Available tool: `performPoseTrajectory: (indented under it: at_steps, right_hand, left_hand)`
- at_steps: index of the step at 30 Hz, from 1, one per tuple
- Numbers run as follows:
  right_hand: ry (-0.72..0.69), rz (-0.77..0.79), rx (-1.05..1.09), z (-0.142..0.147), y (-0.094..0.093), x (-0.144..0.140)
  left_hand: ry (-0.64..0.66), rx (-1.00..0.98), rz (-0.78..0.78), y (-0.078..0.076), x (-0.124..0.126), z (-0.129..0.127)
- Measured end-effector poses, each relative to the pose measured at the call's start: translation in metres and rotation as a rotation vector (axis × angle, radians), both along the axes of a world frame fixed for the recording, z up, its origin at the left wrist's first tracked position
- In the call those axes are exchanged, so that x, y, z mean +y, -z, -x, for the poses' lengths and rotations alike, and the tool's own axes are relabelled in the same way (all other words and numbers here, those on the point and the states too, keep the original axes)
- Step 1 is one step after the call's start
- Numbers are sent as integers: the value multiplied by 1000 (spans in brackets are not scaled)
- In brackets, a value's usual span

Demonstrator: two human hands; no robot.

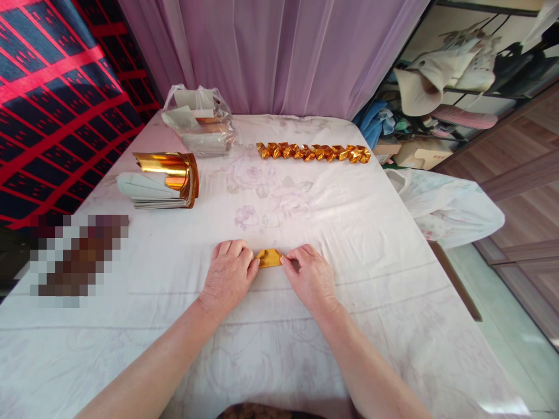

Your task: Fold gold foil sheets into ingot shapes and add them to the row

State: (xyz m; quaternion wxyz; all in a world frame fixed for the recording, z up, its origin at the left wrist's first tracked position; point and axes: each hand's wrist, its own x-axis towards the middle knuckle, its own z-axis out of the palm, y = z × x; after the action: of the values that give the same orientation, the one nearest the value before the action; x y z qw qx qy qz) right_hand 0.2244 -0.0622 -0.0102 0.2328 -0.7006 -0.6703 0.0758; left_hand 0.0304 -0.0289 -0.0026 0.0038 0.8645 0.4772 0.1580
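Between my hands lies a small sheet of gold foil paper [269, 258], folded into a flat strip with slanted upper corners, on the cloth-covered table [279, 302]. My left hand [230, 269] has its fingers curled, and its thumb and fingertips pinch the paper's left end. At the right end, my right hand [310, 273] grips the paper between thumb and forefinger. Farther off stands a curved stack of gold foil sheets [188, 180] with white backs. Along the far side runs a row of folded gold foil pieces [312, 152].
A clear plastic bag [198, 125] with more sheets sits at the back left. A blurred-out patch [81, 259] covers something at the left. Beyond the right table edge are a white plastic bag [454, 206] and a shelf with a cap [421, 87] and shoes. A purple curtain [279, 55] hangs behind.
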Motion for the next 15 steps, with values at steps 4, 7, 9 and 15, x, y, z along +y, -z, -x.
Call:
performPoseTrajectory:
  at_steps: [4, 7, 9, 15]
  right_hand:
    - [0, 2, -1, 0, 0, 0]
    - [0, 5, 1, 0, -1, 0]
    - [0, 5, 4, 0, 0, 0]
    - [0, 4, 5, 0, 0, 0]
  left_hand:
    - [3, -13, 15, 0, 0, 1]
    - [5, -18, 25, -1, 0, 1]
    - [7, -8, 24, -2, 0, 1]
    - [8, 1, 29, -3, 0, 0]
